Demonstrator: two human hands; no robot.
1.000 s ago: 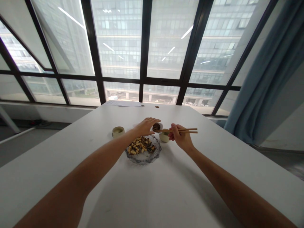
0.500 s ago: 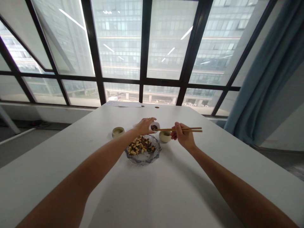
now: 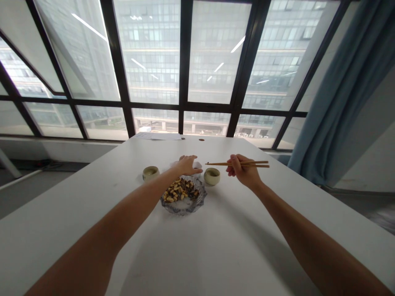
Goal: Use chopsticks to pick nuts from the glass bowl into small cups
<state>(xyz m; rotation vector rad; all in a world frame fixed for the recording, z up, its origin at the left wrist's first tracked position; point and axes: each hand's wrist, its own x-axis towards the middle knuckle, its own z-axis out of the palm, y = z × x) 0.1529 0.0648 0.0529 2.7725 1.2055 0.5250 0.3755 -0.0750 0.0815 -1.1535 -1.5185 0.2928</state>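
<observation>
White counter [image 3: 191, 255] runs up to dark-framed windows [image 3: 216, 61], blue curtain [image 3: 327, 102] at far right; curtain and counter both cut off by the frame edge. Small white bowl [image 3: 197, 165] is just behind the glass dish [image 3: 184, 211], mostly hidden by the left hand [image 3: 185, 166]; its contents are barely visible. Left hand: reaching forward, back of hand up, thumb and fingers apart either side of the bowl. Can't tell if it's actually gripping. Left forearm also hides part of the dish's rim. Right hand [image 3: 243, 170]: holding wooden chopsticks [image 3: 254, 163] roughly level, thumb on top, other fingers curled under, tips pointing left past the right cup [image 3: 212, 177]. Dark speck at the tips, too small to ID. Left cup [image 3: 150, 173] is left of the dish, beside the forearm. Shelled-looking nuts [image 3: 176, 191] and dark pieces [image 3: 193, 191] in dish. Papers [image 3: 160, 136] at far edge: text unreadable.
</observation>
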